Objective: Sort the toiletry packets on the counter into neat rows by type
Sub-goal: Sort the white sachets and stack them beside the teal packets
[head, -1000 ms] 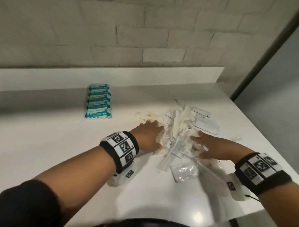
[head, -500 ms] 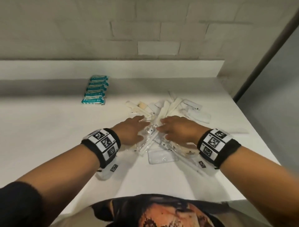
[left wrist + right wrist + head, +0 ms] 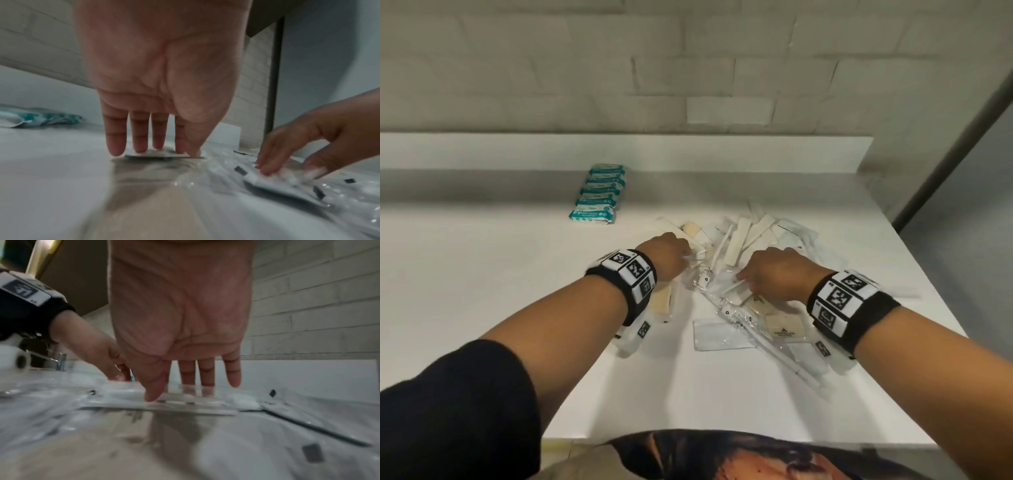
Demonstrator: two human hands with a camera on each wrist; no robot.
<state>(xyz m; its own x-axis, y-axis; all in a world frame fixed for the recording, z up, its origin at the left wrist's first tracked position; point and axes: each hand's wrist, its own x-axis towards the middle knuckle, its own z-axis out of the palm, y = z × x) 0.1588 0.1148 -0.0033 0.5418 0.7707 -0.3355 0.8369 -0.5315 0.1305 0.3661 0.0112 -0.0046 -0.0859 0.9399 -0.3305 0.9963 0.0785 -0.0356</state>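
A loose pile of white, clear and beige toiletry packets (image 3: 739,240) lies mid-counter. My left hand (image 3: 671,257) is at the pile's left side, its straight fingers pointing down and touching a flat packet (image 3: 164,155). My right hand (image 3: 774,274) is over the pile's right side, fingers extended, its fingertips (image 3: 205,384) and thumb resting on a clear wrapped packet (image 3: 160,405). Neither hand lifts anything. A neat row of teal packets (image 3: 599,195) lies at the back left. A beige packet (image 3: 662,301) lies under my left wrist.
The white counter (image 3: 482,274) has a raised ledge (image 3: 619,150) along the tiled wall. Its right edge runs near a dark post (image 3: 962,137). A clear flat packet (image 3: 722,337) and long clear sleeves (image 3: 774,346) trail toward the front edge.
Both hands have moved across the pile, first coming together and now a little apart. The packets lie flatter and more spread out than a second ago.
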